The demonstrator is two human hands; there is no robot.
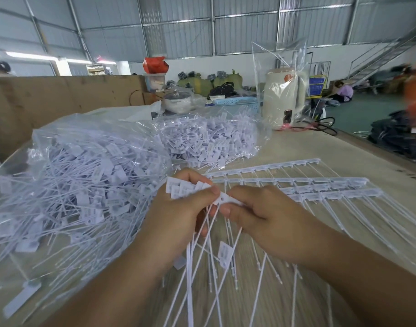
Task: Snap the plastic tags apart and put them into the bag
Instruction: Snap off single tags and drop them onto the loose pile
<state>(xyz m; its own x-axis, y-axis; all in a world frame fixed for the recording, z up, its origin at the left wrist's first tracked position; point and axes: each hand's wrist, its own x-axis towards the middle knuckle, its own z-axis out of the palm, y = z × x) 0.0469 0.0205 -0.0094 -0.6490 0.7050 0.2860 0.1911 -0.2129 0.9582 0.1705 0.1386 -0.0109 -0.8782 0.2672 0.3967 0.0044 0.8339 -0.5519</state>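
Gripping white long-tailed tags [190,188], both hands [225,208]

The tags [190,188] I hold are matt white plastic. My bag [67,147] is clear, glossy, crinkled film. The table [320,149] is pale wood-grain, smooth. The pot [177,102] looks shiny metal.

Both hands [178,208] [261,215] meet, fingers curled, pinching.

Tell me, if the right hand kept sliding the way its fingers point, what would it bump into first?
The right hand points leftward, so it would almost at once meet the left hand and its bunch of snapped tags; beyond lies the big clear bag.
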